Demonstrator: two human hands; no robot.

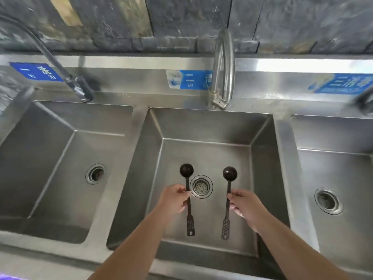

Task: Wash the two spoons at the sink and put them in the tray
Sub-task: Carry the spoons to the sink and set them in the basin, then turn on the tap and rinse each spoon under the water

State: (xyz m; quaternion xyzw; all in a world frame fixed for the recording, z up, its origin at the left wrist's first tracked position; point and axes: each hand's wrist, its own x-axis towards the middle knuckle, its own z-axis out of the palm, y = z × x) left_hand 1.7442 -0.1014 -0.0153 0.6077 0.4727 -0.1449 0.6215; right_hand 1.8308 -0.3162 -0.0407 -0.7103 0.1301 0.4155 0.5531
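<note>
Both hands pinch a dark spoon mid-handle, left hand with the left spoon, right hand with the right spoon, bowls forward over the middle sink drain, probably ready for rinsing under the tap.

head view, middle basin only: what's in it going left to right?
left hand → left spoon → drain strainer → right spoon → right hand. Each hand pinches its spoon mid-handle, bowls pointing away.
</note>
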